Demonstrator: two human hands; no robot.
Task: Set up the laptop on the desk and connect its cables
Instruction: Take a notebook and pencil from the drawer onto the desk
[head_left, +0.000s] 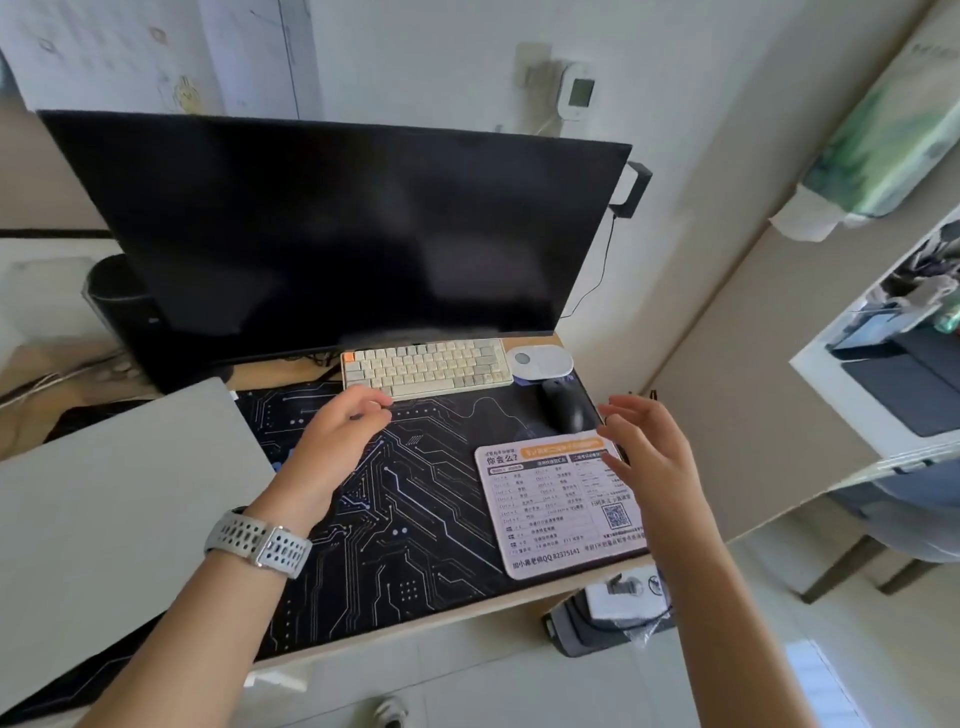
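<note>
A closed silver laptop (119, 519) lies flat on the left part of the desk, partly over the black circuit-pattern desk mat (405, 525). My left hand (332, 441), with a grey watch on the wrist, hovers over the mat just right of the laptop; its fingers are loosely curled and hold nothing. My right hand (644, 457) floats above the small white printed mouse pad (556, 504), fingers spread and relaxed. No cable is in either hand. A thin black cable (602, 270) hangs on the wall behind the monitor.
A large dark monitor (332, 234) fills the back of the desk. In front of it sit a white keyboard (426, 366), a white oval device (540, 361) and a black mouse (563, 410). A black speaker (117, 296) stands back left. A grey bag (602, 618) lies on the floor.
</note>
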